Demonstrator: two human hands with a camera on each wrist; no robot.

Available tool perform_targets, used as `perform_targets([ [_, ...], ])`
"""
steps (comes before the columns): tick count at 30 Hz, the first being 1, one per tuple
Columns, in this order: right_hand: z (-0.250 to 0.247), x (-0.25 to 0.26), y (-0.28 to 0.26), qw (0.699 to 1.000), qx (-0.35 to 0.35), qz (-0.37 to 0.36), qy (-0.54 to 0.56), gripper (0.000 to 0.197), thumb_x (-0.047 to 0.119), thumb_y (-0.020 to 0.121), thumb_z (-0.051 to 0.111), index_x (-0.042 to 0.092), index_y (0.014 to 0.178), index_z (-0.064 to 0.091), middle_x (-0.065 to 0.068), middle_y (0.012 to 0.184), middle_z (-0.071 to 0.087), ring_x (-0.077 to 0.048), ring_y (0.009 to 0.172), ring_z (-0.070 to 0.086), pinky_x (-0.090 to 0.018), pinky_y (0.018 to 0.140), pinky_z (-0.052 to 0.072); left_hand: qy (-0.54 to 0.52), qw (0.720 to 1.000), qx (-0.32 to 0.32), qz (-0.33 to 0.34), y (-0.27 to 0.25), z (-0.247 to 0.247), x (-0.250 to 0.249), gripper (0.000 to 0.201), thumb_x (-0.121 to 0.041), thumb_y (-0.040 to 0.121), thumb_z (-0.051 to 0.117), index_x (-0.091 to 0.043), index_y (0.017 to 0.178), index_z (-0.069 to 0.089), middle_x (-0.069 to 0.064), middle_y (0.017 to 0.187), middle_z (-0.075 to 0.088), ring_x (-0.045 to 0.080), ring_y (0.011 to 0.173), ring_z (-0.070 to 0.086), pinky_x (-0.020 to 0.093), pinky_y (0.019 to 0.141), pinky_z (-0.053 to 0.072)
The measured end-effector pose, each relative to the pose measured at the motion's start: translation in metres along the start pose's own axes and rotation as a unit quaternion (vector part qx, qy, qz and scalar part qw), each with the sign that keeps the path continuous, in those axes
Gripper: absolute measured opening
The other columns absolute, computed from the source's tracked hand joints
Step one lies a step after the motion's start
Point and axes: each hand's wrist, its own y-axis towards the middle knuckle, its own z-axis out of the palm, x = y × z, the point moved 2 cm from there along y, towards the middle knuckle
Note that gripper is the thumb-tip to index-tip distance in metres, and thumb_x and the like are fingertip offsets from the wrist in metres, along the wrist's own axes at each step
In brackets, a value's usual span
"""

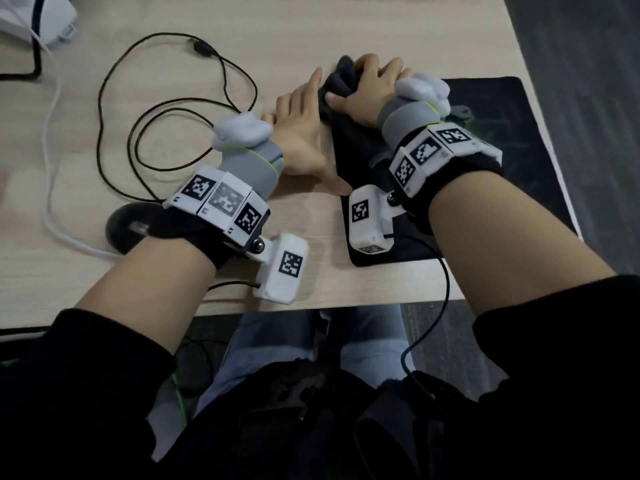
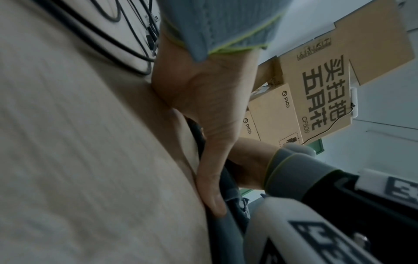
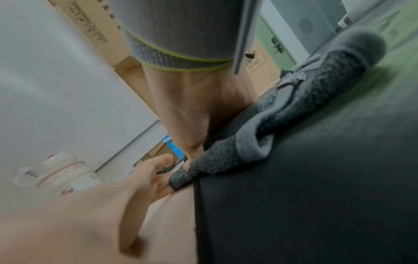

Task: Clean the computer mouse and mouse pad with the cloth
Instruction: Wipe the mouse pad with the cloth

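Note:
A black mouse pad (image 1: pixel 512 161) with a green pattern lies at the desk's right side. At its far left corner my right hand (image 1: pixel 370 84) grips a bunched dark grey cloth (image 1: pixel 341 81) and presses it down; the right wrist view shows the cloth (image 3: pixel 294 110) trailing across the pad (image 3: pixel 316 196). My left hand (image 1: pixel 298 126) lies flat on the desk beside the pad's left edge, fingers straight, with its thumb (image 2: pixel 212 196) against that edge. The black mouse (image 1: pixel 121 230) sits near the front left of the desk, partly hidden behind my left wrist.
The mouse's black cable (image 1: pixel 173 116) loops over the desk's middle, next to a white cable (image 1: pixel 52 150) and a white device (image 1: pixel 34 19) at the far left. The desk's front edge (image 1: pixel 346 304) is close to my lap. A pink-and-white bottle (image 3: pixel 65 175) stands beyond my left hand.

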Motion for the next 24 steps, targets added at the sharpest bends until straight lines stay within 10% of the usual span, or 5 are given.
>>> perform_targets([
  [12,0.011,-0.014,-0.037,0.994,0.034,-0.103,0.000,0.062,0.049,0.095,0.039,0.036,0.150,0.014,-0.007,0.151,0.016,-0.031,0.139,0.016,-0.035,0.116,0.012,0.010,1.000,-0.016,0.004,-0.004,-0.001,-0.003,0.132,-0.042,0.056,0.086,-0.017,0.151,-0.002,-0.003,0.159,0.004,0.021,0.146,0.005,0.035,0.114,0.011],
  [20,0.003,-0.024,-0.074,0.987,0.012,-0.143,0.071,0.049,0.033,0.089,0.058,0.027,0.137,0.046,-0.012,0.138,0.035,-0.034,0.127,0.032,-0.030,0.104,0.030,0.040,0.990,-0.132,0.021,-0.033,0.009,-0.014,0.112,-0.043,0.056,0.084,-0.021,0.148,0.023,0.002,0.146,0.036,0.026,0.137,0.025,0.040,0.105,0.027],
  [24,0.004,-0.032,-0.087,0.984,0.018,-0.138,0.114,0.043,0.028,0.089,0.061,0.021,0.130,0.053,-0.014,0.134,0.042,-0.034,0.124,0.038,-0.030,0.106,0.030,-0.066,0.994,-0.082,0.018,-0.039,0.016,-0.008,0.095,-0.038,0.056,0.068,-0.016,0.142,0.034,0.008,0.141,0.043,0.029,0.135,0.033,0.041,0.110,0.032],
])
